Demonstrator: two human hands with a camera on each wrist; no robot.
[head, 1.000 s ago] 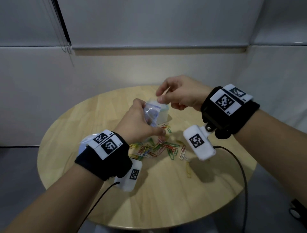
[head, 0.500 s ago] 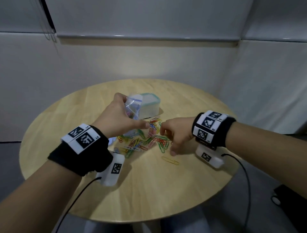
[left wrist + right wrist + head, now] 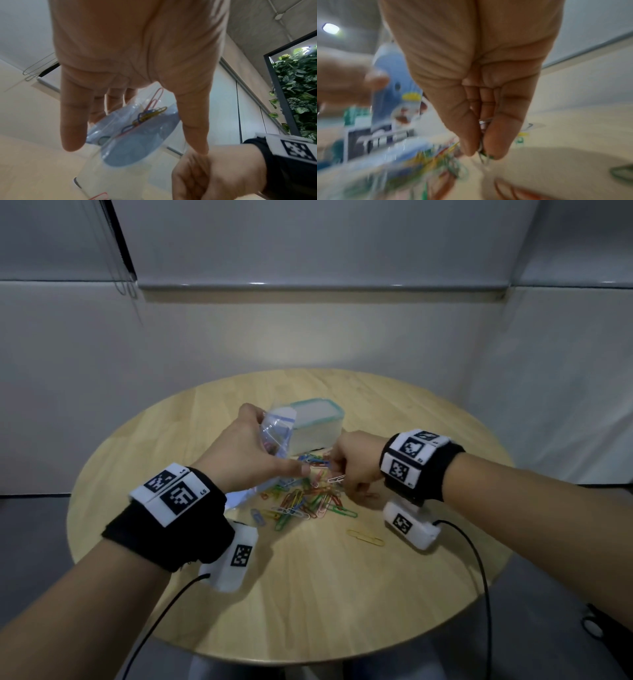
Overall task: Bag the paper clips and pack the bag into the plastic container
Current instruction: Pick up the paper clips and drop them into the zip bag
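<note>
My left hand (image 3: 250, 453) holds a clear zip bag (image 3: 275, 433) upright above the table, thumb stretched to the right. Inside the bag (image 3: 137, 129) lie a few coloured paper clips (image 3: 149, 113). Just right of it my right hand (image 3: 352, 463) pinches paper clips (image 3: 482, 147) between thumb and fingers above the pile of coloured paper clips (image 3: 308, 498). Behind the bag stands the plastic container (image 3: 317, 424) with a teal-rimmed lid. One yellow clip (image 3: 364, 537) lies apart, nearer to me.
The round wooden table (image 3: 308, 594) carries everything; its rim curves close in front of me. White walls stand behind and to the right. Cables run from both wrist cameras off the near edge.
My right hand came down from above the bag to the pile, then closed on clips and lifted slightly toward the bag. The left hand kept holding the bag.
</note>
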